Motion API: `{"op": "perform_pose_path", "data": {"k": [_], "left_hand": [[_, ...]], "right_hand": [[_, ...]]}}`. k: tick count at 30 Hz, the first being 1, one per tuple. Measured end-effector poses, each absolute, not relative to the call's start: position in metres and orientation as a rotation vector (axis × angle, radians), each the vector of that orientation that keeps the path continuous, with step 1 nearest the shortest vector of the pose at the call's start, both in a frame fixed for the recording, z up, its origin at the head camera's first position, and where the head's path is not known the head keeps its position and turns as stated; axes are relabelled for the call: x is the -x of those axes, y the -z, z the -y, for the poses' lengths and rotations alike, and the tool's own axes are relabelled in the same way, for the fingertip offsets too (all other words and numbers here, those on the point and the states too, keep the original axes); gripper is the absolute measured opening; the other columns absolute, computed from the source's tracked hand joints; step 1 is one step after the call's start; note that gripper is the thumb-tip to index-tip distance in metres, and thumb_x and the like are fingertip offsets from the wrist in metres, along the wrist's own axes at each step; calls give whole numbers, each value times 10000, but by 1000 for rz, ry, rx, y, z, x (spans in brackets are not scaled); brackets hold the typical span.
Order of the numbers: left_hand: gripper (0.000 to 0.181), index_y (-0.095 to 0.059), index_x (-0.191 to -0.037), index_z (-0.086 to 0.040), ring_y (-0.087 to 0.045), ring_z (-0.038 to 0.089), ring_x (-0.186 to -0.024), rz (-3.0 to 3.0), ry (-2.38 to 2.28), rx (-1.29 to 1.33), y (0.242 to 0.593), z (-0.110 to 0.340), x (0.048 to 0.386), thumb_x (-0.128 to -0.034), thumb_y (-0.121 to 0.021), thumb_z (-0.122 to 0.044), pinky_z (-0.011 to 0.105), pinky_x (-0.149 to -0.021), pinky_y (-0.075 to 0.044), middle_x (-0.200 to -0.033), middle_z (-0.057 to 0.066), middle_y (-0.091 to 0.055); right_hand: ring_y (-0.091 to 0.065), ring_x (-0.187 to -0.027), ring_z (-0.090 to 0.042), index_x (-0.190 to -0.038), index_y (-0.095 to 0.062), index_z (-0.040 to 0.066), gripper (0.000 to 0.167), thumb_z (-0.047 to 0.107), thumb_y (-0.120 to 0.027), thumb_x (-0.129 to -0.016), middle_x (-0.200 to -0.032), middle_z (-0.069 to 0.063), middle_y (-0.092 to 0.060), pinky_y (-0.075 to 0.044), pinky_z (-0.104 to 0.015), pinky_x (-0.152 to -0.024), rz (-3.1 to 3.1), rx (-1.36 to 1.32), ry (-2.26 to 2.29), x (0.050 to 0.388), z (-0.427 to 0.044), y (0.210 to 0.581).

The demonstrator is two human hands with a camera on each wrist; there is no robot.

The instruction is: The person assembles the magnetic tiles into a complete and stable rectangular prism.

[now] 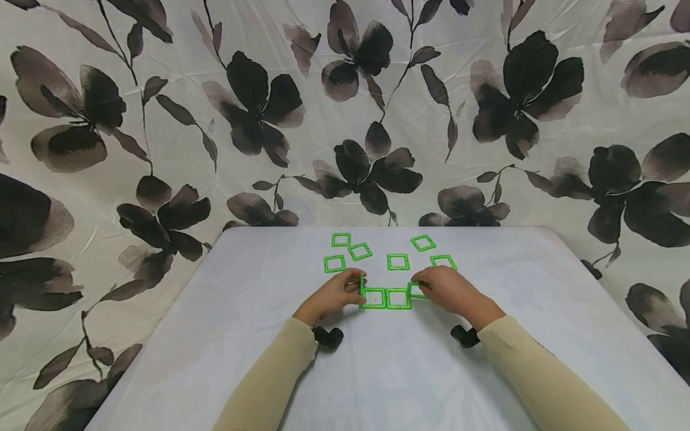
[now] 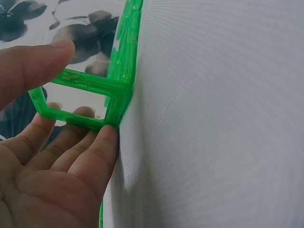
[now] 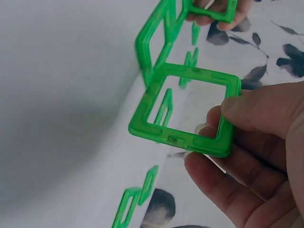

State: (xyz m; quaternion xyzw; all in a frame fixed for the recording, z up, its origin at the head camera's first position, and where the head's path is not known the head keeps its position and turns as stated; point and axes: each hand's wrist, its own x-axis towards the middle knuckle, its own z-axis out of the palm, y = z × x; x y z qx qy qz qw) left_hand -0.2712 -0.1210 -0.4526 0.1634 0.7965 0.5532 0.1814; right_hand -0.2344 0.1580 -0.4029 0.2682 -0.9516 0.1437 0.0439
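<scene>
Two green see-through square frame tiles lie flat edge to edge on the table, a left tile (image 1: 375, 307) and a right tile (image 1: 399, 307). At the outer edge of the left one, my left hand (image 1: 335, 294) holds an upright green square tile (image 2: 88, 81) between thumb and fingers. Its lower side meets the flat tile. My right hand (image 1: 454, 292) pinches another green square tile (image 3: 192, 72) by one side, thumb on one face and fingers behind. That tile is tilted beside the right end of the pair; whether they touch I cannot tell.
Behind the hands, several loose green tiles lie scattered, among them a far left tile (image 1: 341, 245), a middle tile (image 1: 398, 269) and a far right tile (image 1: 423, 248). A white cloth covers the table (image 1: 377, 377). A flower-print curtain (image 1: 447, 36) hangs behind it.
</scene>
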Motion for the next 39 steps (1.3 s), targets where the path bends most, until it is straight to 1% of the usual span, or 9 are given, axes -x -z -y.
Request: {"op": "perform_pose_path", "data": {"k": [3,6,15,22,29,39], "left_hand": [[636,-431,-1380,-35,-407,272,-1401,-2247,-1567,-458,452,121,271,-822,-738,-28,404,-1126,-376,-1398,135,-505],[637,-432,-1381,-41,-409,265,-1401,-2248,-1565,-452,452,121,271,-822,-739,-31,407,-1128,-375,-1399,127,-507],[638,-432,-1385,-62,-408,236,-1403,-2261,-1548,-438,452,122,271,-826,-740,-46,405,-1139,-359,-1399,98,-507],[630,-436,-1384,-73,-411,220,-1401,-2266,-1543,-441,453,122,271,-832,-738,-49,390,-1134,-370,-1391,81,-511],[618,-429,-1381,-40,-400,270,-1406,-2260,-1560,-472,454,122,271,-839,-728,-41,411,-1133,-369,-1390,119,-503],[637,-429,-1391,-50,-407,273,-1401,-2248,-1568,-459,456,122,272,-833,-737,-49,426,-1134,-365,-1403,134,-499]], "right_hand": [[-674,-1038,-207,-1112,-726,103,217,86,-651,-909,-1081,-10,-732,-544,-383,-884,2918,-824,-474,233,-154,401],[-678,-1012,-188,-1111,-726,108,217,84,-652,-908,-1074,-6,-732,-549,-363,-853,2913,-845,-487,232,-150,400],[-676,-1016,-165,-1124,-722,123,227,86,-646,-913,-1089,5,-729,-548,-348,-846,2915,-908,-515,231,-132,398],[-667,-1060,-183,-1136,-716,105,238,64,-627,-919,-1117,-22,-722,-544,-359,-885,2921,-967,-549,230,-120,399],[-669,-1051,-170,-1122,-723,120,232,67,-641,-911,-1110,-16,-723,-545,-345,-885,2891,-1011,-547,228,-110,401],[-674,-1030,-165,-1113,-725,110,223,69,-645,-910,-1094,-18,-726,-551,-332,-866,2854,-1073,-546,229,-101,404]]}}
